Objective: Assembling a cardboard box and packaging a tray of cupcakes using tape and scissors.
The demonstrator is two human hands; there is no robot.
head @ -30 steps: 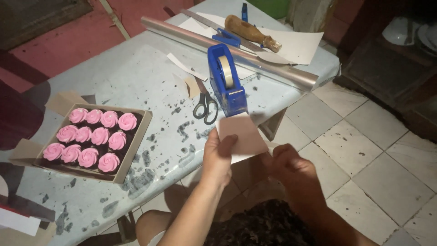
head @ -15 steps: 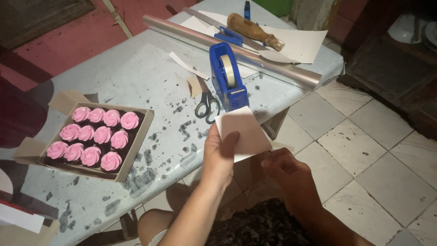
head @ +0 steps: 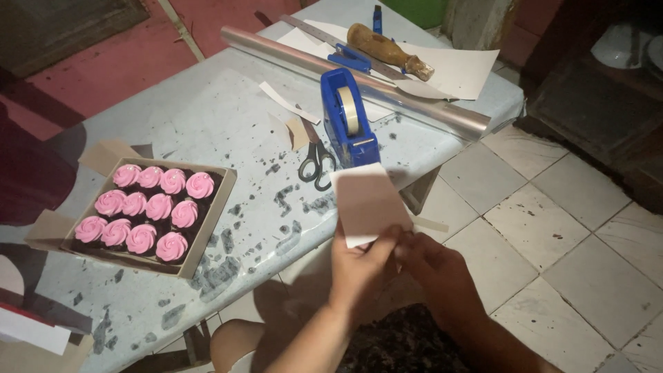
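From the head view, the left hand (head: 359, 266) is pinching the lower edge of a pale card (head: 366, 204), its grip closed on it with the thumb in front. The right hand (head: 435, 266) is touching the card's bottom right corner; its grip there cannot be made out. Just beyond the card a blue tape dispenser (head: 349, 121) and scissors (head: 316, 164) are sitting on the bench (head: 207, 110); a box of pink cupcakes (head: 148, 207) is lying well to the left.

Pale, paint-flecked counter (head: 207, 117) stands on a white tiled floor (head: 552, 228); dark cabinet (head: 601, 103) at right; lighting dim.
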